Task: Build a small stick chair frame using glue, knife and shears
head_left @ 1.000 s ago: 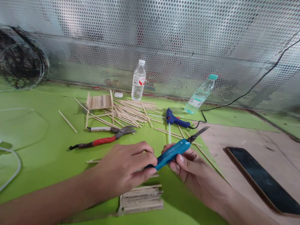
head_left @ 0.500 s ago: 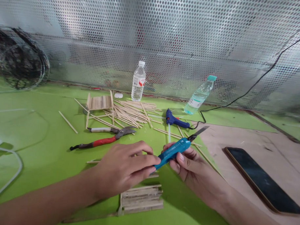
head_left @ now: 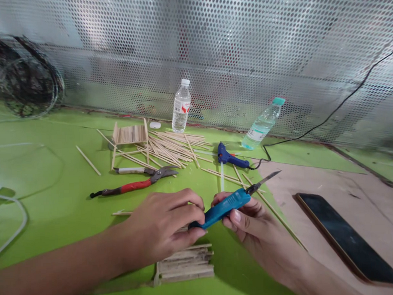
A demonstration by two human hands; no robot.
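A blue utility knife (head_left: 226,206) is held between my two hands above the green table, its blade pointing up and to the right. My left hand (head_left: 168,221) pinches the rear end of its handle. Around the front of the handle, near the blade, the fingers and thumb of my right hand (head_left: 257,223) are closed. Below my left hand lies a small panel of wooden sticks (head_left: 187,264), partly covered by that hand. Beyond the hands are pruning shears (head_left: 136,184) with one red and one white handle, and a blue glue gun (head_left: 231,157).
Loose wooden sticks (head_left: 174,150) are piled behind the shears, beside a small chair-like stick frame (head_left: 130,134). A clear bottle (head_left: 181,107) and a green-tinted bottle (head_left: 263,124) stand near the perforated metal screen (head_left: 225,47). A phone (head_left: 344,235) lies at right on a brownish board.
The knife's handle has turned slightly in my hands, and its blade tip has shifted a little right and down. My left hand's fingers have moved back toward the handle's end.
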